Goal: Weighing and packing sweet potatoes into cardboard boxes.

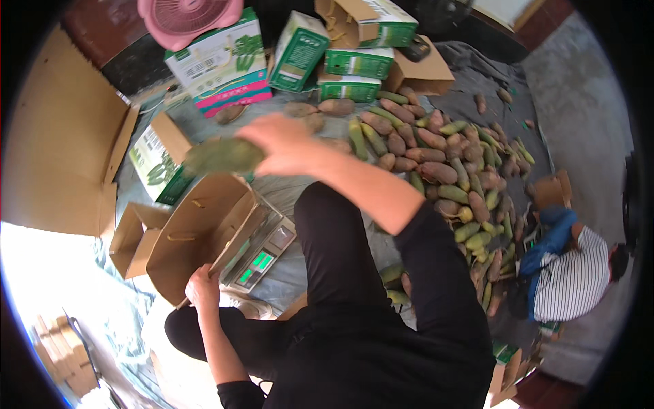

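Black shirt, blurred vegetable in right hand

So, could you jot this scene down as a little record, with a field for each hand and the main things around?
Left hand: gripping the near edge of the open cardboard box
Right hand: holding a green vegetable, blurred, near the box's far end
Scale: at the box's right side, green display lit
Vegetable pile: green and reddish-brown, to the right
Other person: striped top, far right
Background: pink fan, green-and-white cartons
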